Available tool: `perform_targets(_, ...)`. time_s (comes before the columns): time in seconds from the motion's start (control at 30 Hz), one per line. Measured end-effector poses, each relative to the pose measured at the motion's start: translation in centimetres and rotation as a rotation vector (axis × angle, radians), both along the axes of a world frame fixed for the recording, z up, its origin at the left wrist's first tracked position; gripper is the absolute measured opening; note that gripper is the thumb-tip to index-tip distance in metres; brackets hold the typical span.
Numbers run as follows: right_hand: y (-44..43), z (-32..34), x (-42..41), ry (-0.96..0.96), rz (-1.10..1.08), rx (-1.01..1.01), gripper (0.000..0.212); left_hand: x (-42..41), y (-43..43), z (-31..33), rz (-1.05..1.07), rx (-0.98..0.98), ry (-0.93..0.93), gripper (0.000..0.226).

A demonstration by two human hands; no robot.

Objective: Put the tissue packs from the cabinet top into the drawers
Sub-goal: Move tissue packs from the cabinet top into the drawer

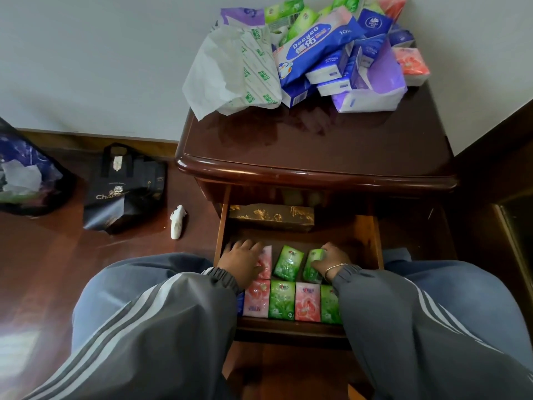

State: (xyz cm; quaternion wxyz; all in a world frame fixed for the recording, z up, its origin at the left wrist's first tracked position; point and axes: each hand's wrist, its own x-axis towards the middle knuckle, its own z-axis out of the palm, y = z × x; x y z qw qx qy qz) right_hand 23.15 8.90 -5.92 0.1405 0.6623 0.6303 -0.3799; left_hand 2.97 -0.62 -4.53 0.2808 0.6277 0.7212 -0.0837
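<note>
Pink and green packs (pixel 282 304) fill the dark brown drawer (pixel 372 241); grey sleeves (pixel 161 327) bear pale stripes.

Soft daylight, glare on floor (pixel 26 336) lower left, wide-angle edge bending.

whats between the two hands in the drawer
In the head view, a tilted green tissue pack lies between the left hand, resting on a pink pack, and the right hand, holding a second green pack.

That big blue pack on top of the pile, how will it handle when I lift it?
The blue pack looks soft, so it will probably flex in the grip. Its glossy wrapper may be slippery. It rests tilted across smaller packs, so those could slide once it lifts.
</note>
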Motion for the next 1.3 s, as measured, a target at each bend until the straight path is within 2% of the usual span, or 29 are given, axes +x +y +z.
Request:
perform_targets(0.13,1.0,1.1,0.1,0.131,-0.051,0.043,0.044,-0.2,0.0,-0.2,0.009,-0.004,-0.033,0.054)
perform_targets(0.23,0.6,1.4,-0.8,0.373,-0.152,0.040,0.049,-0.2,0.1,-0.3,0.017,-0.011,-0.049,0.054)
perform_targets(0.3,-0.3,1.1,-1.6,0.476,-0.144,0.001,0.050,-0.2,0.1,-0.3,0.012,-0.007,-0.047,0.055)
perform_targets(0.5,-1.2,-0.4,-2.3,0.336,-0.029,0.085,0.050,-0.3,-0.3,-0.5,0.011,0.024,-0.053,0.055)
perform_targets(0.67,-1.4,-0.5,-2.7,0.416,-0.005,-0.015,0.055,-0.3,-0.5,-0.5,0.012,0.021,-0.048,0.056)
perform_targets(0.8,-2.1,-0.6,-3.6,0.377,0.123,-0.100,0.065,-0.3,-0.4,-0.3,-0.006,0.014,-0.020,0.056)
perform_targets(0.97,-2.1,-0.1,-3.4,0.359,0.102,-0.191,0.076,-0.2,-0.6,-0.2,-0.057,0.025,0.037,0.059)
perform_targets(1.1,-2.7,-0.2,-3.1,0.298,0.184,-0.138,0.077,-0.1,-0.9,-0.5,-0.054,-0.014,0.040,0.065)
perform_targets(1.2,-2.9,0.2,-3.0,0.299,0.145,-0.102,0.075,0.1,-1.2,-0.5,-0.033,-0.030,0.028,0.068)
perform_targets(1.3,-2.6,1.6,-2.4,0.262,0.184,-0.030,0.057,0.1,-1.0,0.5,-0.015,0.041,0.031,0.065)
